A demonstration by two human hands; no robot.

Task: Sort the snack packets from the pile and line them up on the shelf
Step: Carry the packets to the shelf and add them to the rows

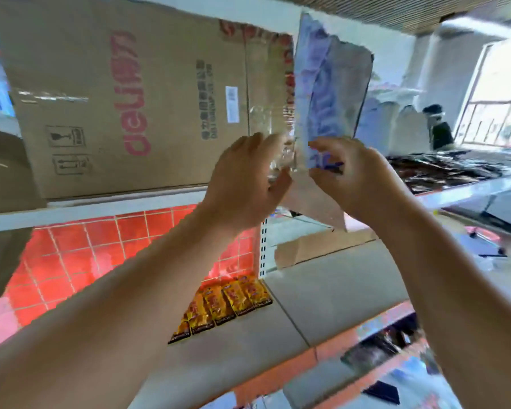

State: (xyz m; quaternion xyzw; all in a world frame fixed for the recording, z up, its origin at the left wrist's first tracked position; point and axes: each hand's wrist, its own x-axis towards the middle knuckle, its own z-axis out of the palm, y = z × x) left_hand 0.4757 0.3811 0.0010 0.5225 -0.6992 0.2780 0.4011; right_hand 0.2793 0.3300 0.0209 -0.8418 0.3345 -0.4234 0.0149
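Both my hands are raised to the upper shelf. My left hand grips a clear, crinkled plastic bag in front of the cardboard box. My right hand pinches the lower edge of a blurred blue-and-silver packet that stands upright beside the box. On the lower shelf, a row of several orange-and-yellow snack packets lies side by side near the upright post. Dark packets lie spread on the upper shelf to the right.
A large brown cardboard box with red lettering fills the upper shelf on the left. Red tiled wall shows behind the lower shelf. A loose cardboard piece leans at the back of it. A person stands far right by a window.
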